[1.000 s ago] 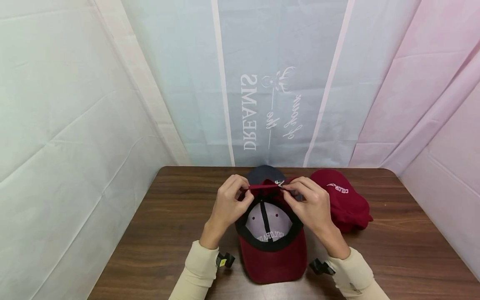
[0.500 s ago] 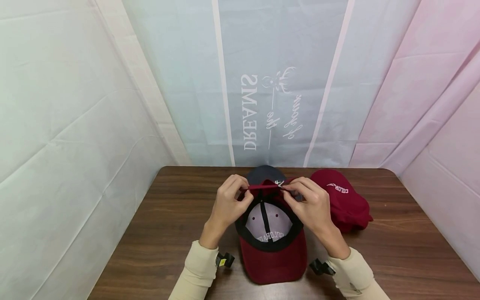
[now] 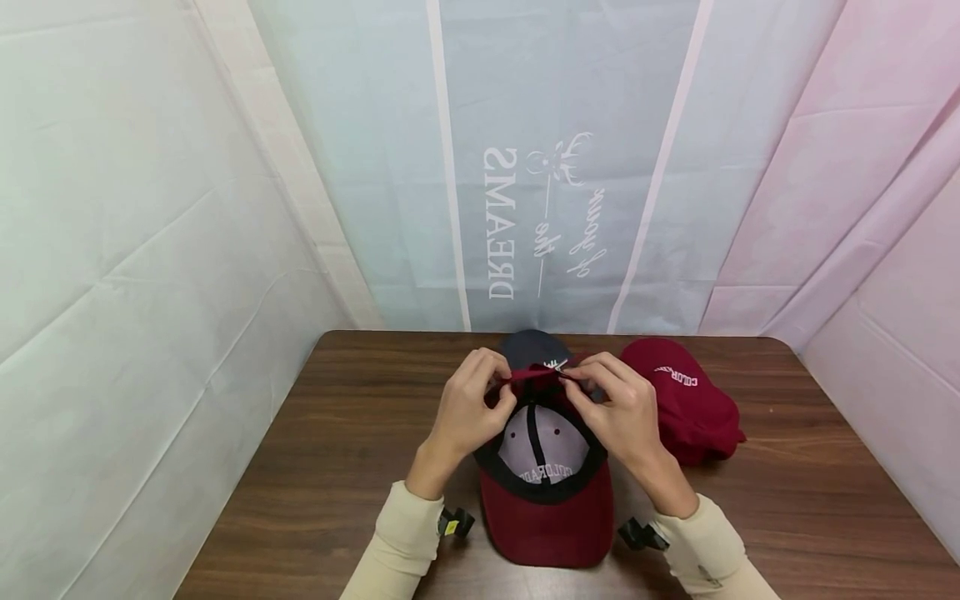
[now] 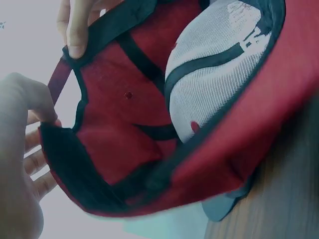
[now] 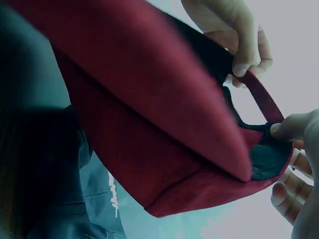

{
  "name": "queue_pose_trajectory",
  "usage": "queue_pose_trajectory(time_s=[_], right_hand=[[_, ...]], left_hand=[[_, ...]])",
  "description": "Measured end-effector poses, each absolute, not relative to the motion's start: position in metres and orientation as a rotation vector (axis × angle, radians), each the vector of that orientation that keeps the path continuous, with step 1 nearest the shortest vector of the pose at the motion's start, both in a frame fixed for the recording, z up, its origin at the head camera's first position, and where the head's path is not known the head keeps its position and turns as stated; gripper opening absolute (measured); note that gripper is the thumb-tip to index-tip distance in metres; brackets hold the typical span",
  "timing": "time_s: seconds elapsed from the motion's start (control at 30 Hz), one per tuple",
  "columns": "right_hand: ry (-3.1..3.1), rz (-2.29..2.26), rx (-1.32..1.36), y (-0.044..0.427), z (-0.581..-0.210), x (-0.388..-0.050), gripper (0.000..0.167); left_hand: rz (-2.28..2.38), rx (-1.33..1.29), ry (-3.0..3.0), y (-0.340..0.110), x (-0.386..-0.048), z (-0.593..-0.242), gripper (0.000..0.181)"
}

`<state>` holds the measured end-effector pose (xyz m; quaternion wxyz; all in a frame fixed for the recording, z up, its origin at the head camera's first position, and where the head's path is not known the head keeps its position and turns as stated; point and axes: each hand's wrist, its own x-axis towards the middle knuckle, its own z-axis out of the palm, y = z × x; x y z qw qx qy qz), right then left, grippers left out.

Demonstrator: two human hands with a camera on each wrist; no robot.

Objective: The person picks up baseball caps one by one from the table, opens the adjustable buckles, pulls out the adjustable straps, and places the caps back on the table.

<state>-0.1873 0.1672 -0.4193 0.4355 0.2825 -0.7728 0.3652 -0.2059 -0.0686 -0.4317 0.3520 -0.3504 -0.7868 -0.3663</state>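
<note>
A dark red cap is held with its brim toward the person and its lining facing up. Both hands pinch its back strap: the left hand at the left end, the right hand at the right end. In the left wrist view, the left hand has thumb and finger on the strap beside the black inner band. The right wrist view has the right hand with its thumb on the band at the other end of the strap.
A second dark red cap with white lettering lies to the right on the wooden table. Behind the held cap is a dark grey cap, partly hidden. Fabric sheets hang around the table.
My left hand has moved slightly to the right and the strap has gone from taut to a little bent. The right hand has hardly moved.
</note>
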Motion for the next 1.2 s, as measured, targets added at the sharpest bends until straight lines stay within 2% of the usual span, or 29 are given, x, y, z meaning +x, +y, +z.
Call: queue_pose_trajectory(time_s=[0.23, 0.5, 0.77, 0.83, 1.0, 1.1, 1.2], right_hand=[[-1.935, 0.896, 0.733, 0.163, -0.421, -0.186, 0.024], [-1.925, 0.855, 0.760, 0.160, -0.422, -0.186, 0.028], [-1.943, 0.740, 0.751, 0.156, -0.422, -0.187, 0.014], [-1.932, 0.737, 0.754, 0.155, -0.422, -0.187, 0.004], [-1.931, 0.752, 0.742, 0.154, -0.423, -0.186, 0.011], [-1.936, 0.754, 0.729, 0.154, -0.423, -0.186, 0.002], [-1.937, 0.752, 0.722, 0.154, -0.423, -0.186, 0.004]], left_hand=[[-0.917, -0.941, -2.069, -0.054, -0.204, -0.435, 0.018], [-0.936, -0.986, -2.023, -0.041, -0.202, -0.433, 0.008], [-0.788, -0.966, -1.974, -0.038, -0.200, -0.428, 0.007], [-0.764, -0.963, -1.967, -0.037, -0.200, -0.426, 0.007], [-0.763, -0.965, -1.962, -0.038, -0.200, -0.425, 0.009], [-0.779, -0.964, -1.959, -0.040, -0.200, -0.426, 0.011], [-0.802, -0.965, -1.960, -0.041, -0.200, -0.426, 0.011]])
